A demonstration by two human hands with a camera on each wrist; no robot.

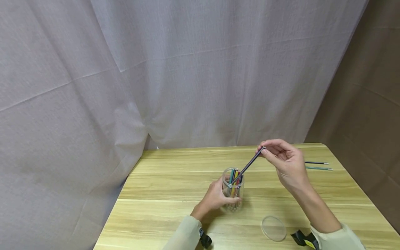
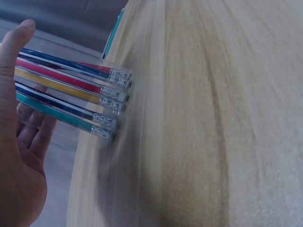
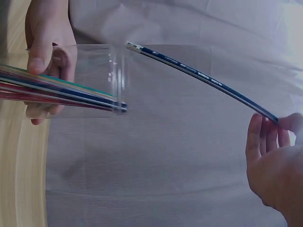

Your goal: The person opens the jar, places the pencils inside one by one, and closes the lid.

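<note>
Gripping a clear jar (image 1: pixel 239 191) of coloured pencils (image 2: pixel 66 88) in the left hand (image 1: pixel 215 195), thumb and fingers curled around its side, at the head frame's lower centre. Pinching a dark-blue pencil (image 1: pixel 250 165) by its upper end in the right hand (image 1: pixel 289 168), eraser end slanting down to the jar's mouth. Can see a round clear lid (image 1: pixel 273 228) flat on the wood-grain table (image 1: pixel 162 187) at lower right, plus a blue pencil (image 1: pixel 316 162) and a green pencil (image 1: pixel 318 168) at far right, near each other.
</note>
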